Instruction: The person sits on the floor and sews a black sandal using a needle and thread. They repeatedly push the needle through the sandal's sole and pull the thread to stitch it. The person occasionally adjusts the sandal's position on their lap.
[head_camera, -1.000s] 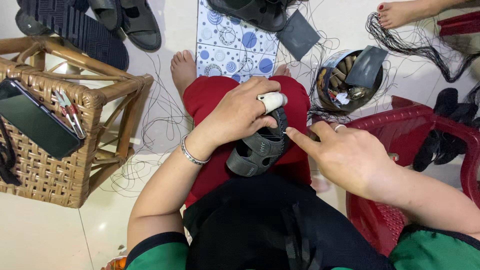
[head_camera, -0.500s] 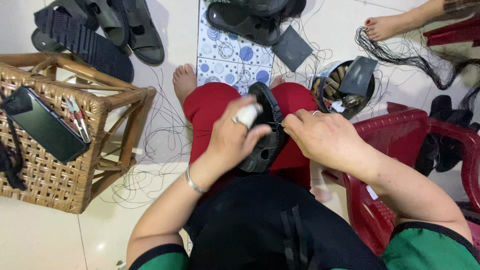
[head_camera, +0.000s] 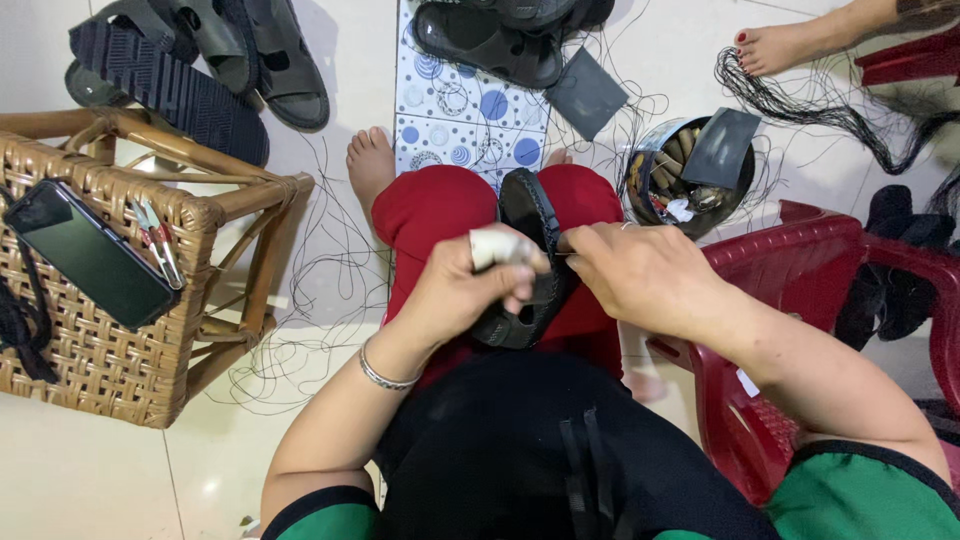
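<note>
Left hand grips 1 black sandal, fingers curled around its side; 1 white tape wrap covers a finger, likely as protection from thread. Right hand is pinched shut at the sandal's edge, apparently on a thin thread or needle too small to confirm. The sandal stands on edge on the red-clad lap, which braces it so both hands can work the rim.

Within reach on the floor:
- 1 round tin of spools, partly covered by 1 dark flat piece.
- 1 further dark flat piece by the patterned tile.
- Loose black thread, uncounted.
- At least 3 other sandals: 2 upper left, 1 or more at top.

1 wicker stool carries 1 phone and 1 small snips. 1 red plastic chair stands right. 1 other person's foot shows top right.
</note>
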